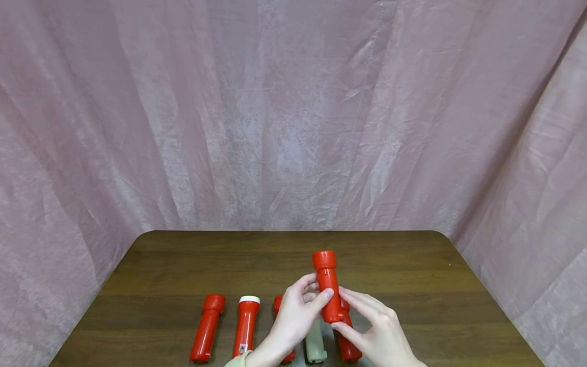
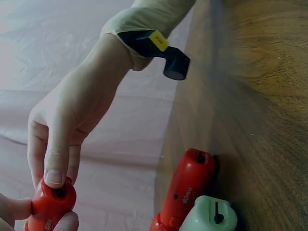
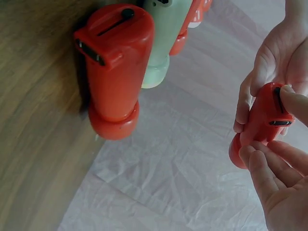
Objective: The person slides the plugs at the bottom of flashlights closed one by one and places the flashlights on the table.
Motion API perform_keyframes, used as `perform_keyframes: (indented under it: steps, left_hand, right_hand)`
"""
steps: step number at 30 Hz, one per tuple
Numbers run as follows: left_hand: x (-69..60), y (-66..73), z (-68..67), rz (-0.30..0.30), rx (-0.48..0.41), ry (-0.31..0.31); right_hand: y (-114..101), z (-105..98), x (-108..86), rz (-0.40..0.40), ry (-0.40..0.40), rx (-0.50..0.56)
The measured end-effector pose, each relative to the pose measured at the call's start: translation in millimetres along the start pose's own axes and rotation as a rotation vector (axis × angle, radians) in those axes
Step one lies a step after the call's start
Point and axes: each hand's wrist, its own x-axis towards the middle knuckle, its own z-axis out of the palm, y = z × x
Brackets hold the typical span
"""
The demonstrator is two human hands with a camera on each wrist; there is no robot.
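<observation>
A red flashlight (image 1: 326, 285) is held tilted above the table, head end up and away. My left hand (image 1: 291, 313) grips its body from the left, thumb across the near side. From the right, my right hand (image 1: 382, 326) holds it with fingers along the side and thumb at the lower end. In the right wrist view the right thumb (image 3: 294, 103) rests on the tail of the red flashlight (image 3: 260, 113), near a dark slot. Below the hands lie a pale green flashlight (image 1: 315, 342) and a red flashlight (image 1: 347, 339), partly covered.
Left of the hands lie a red flashlight (image 1: 207, 329) and a red flashlight with a white rim (image 1: 246, 323). Another red flashlight (image 1: 277, 302) is mostly hidden behind the left hand. All lie on the brown wooden table (image 1: 206, 260). Pink curtains (image 1: 284, 127) hang behind it.
</observation>
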Motion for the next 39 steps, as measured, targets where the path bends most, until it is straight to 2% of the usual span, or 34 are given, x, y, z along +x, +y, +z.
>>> perform_keyframes:
  steps: [5, 13, 18, 24, 30, 35, 39]
  left_hand:
    - [2.4, -2.5, 8.7, 0.043, 0.073, 0.046]
    - [8.4, -5.5, 24.3, 0.085, 0.234, 0.045]
    - [15.4, -4.6, 27.3, 0.079, 0.280, -0.024]
    - [25.8, -5.0, 37.1, 0.079, 0.334, -0.102]
    - [29.6, -8.0, 48.3, 0.097, 0.448, -0.121]
    - [32.8, -10.3, 55.1, 0.126, 0.541, -0.131]
    - [36.1, -9.4, 61.1, 0.145, 0.687, -0.127]
  right_hand:
    - [5, -5, -5.0, 0.027, -0.004, 0.001]
    - [18, -14, -15.9, 0.042, 0.012, -0.033]
    - [22, -21, -19.1, 0.068, -0.006, -0.073]
    - [26, -33, -25.4, 0.133, -0.078, -0.132]
    - [35, -43, -29.9, 0.131, -0.145, -0.153]
    - [43, -47, -35.5, 0.161, -0.177, -0.141]
    - [49, -48, -41.9, 0.194, -0.187, -0.114]
